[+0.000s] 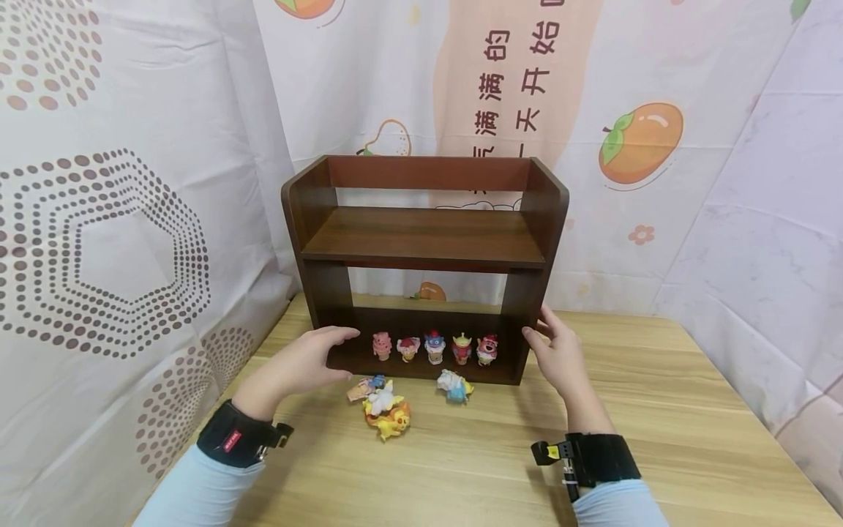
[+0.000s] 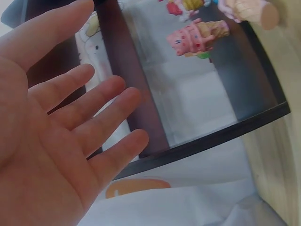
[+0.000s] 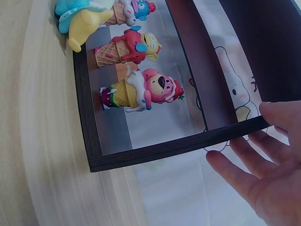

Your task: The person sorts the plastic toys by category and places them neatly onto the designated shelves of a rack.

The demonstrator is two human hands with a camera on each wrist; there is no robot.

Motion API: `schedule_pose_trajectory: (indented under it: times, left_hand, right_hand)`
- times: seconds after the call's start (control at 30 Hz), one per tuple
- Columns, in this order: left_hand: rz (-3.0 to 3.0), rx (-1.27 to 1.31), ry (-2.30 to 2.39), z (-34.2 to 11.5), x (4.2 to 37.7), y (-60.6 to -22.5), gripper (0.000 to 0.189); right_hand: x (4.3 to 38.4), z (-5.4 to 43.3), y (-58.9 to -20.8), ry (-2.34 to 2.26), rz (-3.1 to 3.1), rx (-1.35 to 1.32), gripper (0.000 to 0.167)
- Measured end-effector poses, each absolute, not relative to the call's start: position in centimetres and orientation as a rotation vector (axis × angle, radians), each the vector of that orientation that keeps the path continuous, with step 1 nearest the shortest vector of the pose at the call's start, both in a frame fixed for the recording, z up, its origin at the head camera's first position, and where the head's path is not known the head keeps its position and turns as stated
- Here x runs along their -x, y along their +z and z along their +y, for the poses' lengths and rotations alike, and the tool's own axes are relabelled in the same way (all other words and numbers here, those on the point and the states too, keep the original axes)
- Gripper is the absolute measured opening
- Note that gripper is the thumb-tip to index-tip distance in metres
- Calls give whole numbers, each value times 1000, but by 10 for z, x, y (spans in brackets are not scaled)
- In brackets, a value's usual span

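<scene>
Head view: your left hand (image 1: 303, 366) is spread, gripping nothing; your right hand (image 1: 563, 359), fingers loosely extended, is at the side of the brown shelf (image 1: 424, 233). Five figurines (image 1: 435, 348) line its bottom tier, between your hands.

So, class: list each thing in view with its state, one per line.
Shelf unit: upright on the table.
Five figurines on its lower level: standing in a row.
Figurine cluster at left: lying bunched together.
Blue-and-yellow figurine: lying apart.
Left hand: open.
Right hand: open, beside the shelf unit.
</scene>
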State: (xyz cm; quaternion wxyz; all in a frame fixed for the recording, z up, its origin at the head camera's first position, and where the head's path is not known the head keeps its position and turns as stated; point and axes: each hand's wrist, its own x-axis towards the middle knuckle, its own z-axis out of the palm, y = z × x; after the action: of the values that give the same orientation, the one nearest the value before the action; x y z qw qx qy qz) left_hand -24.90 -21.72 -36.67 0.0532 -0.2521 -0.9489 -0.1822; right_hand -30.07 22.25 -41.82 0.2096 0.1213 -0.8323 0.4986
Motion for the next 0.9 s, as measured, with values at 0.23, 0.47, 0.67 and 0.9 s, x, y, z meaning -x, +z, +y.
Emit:
schedule_pose_trajectory:
  times: [0.23,0.47,0.67,0.9]
  left_hand:
    - [-2941,770,-592,-215,253,-380,64]
    - [-3007,751,-570,-211,260,-395,61]
    - [-3042,764,-581,-205,263,-405,56]
    - [-3060,820,-540,-200,265,-417,53]
  right_hand:
    - [301,223,-419,1387,-2310,-343,53]
    - [301,223,-419,1402,-2300,-347,53]
    - [302,223,-420,1398,-2292,-353,53]
    - [302,223,-420,1396,-2292,-357,54]
